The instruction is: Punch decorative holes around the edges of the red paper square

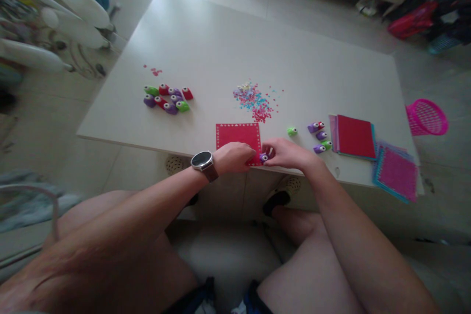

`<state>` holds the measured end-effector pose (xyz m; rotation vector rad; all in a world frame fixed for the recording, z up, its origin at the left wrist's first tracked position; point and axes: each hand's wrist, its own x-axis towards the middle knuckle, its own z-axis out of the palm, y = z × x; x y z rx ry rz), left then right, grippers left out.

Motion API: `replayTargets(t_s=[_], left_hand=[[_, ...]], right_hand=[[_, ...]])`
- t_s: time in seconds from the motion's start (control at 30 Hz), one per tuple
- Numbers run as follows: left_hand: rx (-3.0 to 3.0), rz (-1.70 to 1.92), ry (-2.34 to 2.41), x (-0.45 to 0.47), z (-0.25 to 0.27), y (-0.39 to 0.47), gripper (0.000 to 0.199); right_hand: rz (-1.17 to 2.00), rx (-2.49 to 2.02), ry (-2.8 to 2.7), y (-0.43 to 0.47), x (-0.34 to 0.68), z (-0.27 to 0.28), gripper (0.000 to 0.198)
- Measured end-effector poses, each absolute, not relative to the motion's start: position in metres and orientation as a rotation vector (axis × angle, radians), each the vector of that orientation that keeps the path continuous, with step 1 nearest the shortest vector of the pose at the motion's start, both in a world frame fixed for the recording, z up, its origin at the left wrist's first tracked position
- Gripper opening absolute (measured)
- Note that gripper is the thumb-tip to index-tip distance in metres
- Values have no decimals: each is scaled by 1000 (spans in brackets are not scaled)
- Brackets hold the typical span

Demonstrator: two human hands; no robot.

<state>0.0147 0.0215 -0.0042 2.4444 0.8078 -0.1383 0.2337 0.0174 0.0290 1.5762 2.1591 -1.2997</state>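
Note:
A red square of paper [239, 132] lies at the table's near edge, with a row of small punched holes along its border. My left hand [237, 156], with a watch on its wrist, presses on the paper with curled fingers; its fingertips are partly hidden. At the paper's right edge, my right hand [279, 153] is closed around a small purple craft punch [264, 157]. Just beyond that hand stands a green craft punch [292, 131]. Farther right is a small group of purple, red and green punches [319, 136].
Colourful punched-out confetti [253, 100] lies beyond the paper. Several more punches [167, 99] stand at left, near a few pink bits [156, 72]. A red paper stack [355, 136] and punched pink sheets [397, 171] lie at right, near a pink basket [427, 117].

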Motion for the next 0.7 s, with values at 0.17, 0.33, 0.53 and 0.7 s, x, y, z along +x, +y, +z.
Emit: replayTargets(t_s=[0.17,0.33,0.53,0.7], left_hand=[[2445,-130,815,15,-6,21,13],[2470,-142,824,15,-8,22,17],[2466,-120,827,16,-9,22,17],[2476,-107,828,17,-13,23,20]], right_hand=[[-1358,1608,2102,18,236,30,5],[-1385,1625,2088,19,235,30,3],[-1388,1625,2097,20,231,30,4],[-1399,1654,2086,19,229,28,3]])
